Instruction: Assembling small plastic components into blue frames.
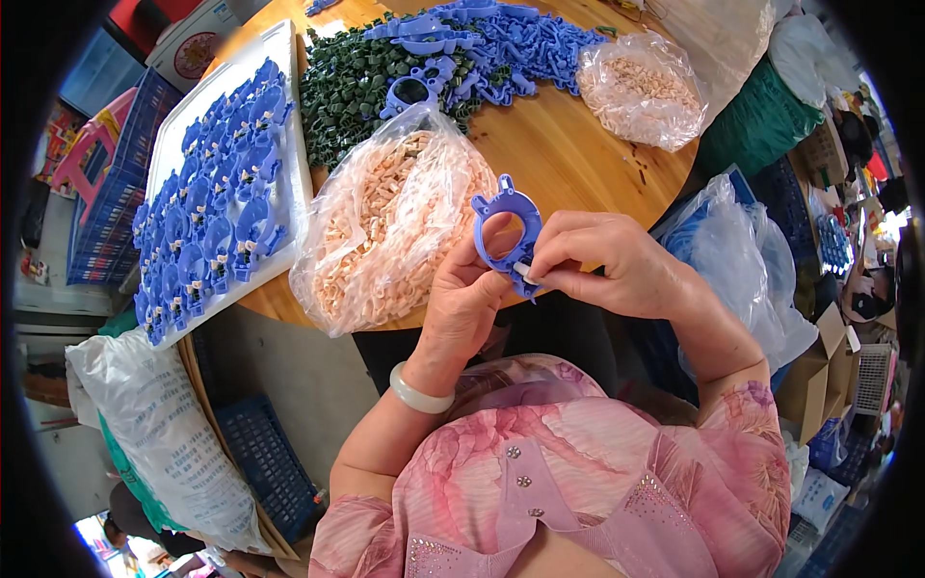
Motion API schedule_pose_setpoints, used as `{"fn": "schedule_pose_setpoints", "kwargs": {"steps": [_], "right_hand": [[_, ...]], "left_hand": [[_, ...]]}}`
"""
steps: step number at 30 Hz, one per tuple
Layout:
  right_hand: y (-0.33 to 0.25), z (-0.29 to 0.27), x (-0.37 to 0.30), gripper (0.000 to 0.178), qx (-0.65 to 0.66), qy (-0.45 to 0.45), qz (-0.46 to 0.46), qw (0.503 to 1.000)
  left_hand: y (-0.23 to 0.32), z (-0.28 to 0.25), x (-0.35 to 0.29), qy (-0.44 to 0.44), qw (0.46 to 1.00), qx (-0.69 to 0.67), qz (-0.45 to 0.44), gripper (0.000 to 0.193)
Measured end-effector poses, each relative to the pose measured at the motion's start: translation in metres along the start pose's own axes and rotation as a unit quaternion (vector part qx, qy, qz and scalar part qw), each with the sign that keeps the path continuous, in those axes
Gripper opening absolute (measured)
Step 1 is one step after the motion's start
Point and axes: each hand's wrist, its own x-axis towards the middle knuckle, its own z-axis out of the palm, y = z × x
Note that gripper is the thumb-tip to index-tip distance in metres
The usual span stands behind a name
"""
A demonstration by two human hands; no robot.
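Note:
Between the fingers and thumb of my left hand is a blue plastic ring part with small lugs, held upright over the table's near edge. My right hand pinches at the ring's lower side, where a small white plastic piece shows at the fingertips. How far that piece sits in the ring cannot be made out. Just left of my hands lies a clear bag of small cream plastic pieces, its top open.
A white tray at the left carries rows of blue parts with small pale pieces on them. Piles of dark green parts and blue parts cover the far side of the round wooden table. Another bag of cream pieces lies far right.

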Motion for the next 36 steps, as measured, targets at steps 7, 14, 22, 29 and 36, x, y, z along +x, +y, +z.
{"fn": "schedule_pose_setpoints", "kwargs": {"steps": [7, 14, 22, 29, 36], "right_hand": [[-0.001, -0.002, 0.004, 0.01, 0.023, -0.055, 0.026, 0.998], [-0.009, 0.003, 0.006, 0.011, -0.028, 0.002, 0.021, 0.999], [-0.007, 0.005, 0.003, 0.015, -0.022, 0.019, 0.023, 0.999], [-0.012, 0.007, 0.004, 0.02, 0.023, 0.028, 0.083, 0.996], [-0.021, 0.005, 0.009, 0.029, 0.026, -0.004, 0.13, 0.991]], "left_hand": [[0.003, -0.001, 0.001, -0.002, 0.999, 0.042, 0.035, 0.059], [0.001, -0.007, 0.001, -0.023, 0.995, 0.088, 0.048, 0.058], [0.001, -0.006, 0.0, -0.008, 0.995, 0.081, 0.051, 0.056], [0.001, -0.004, 0.0, -0.01, 0.993, 0.091, 0.074, 0.056], [0.002, 0.0, 0.001, -0.016, 0.991, 0.106, 0.084, 0.056]]}}
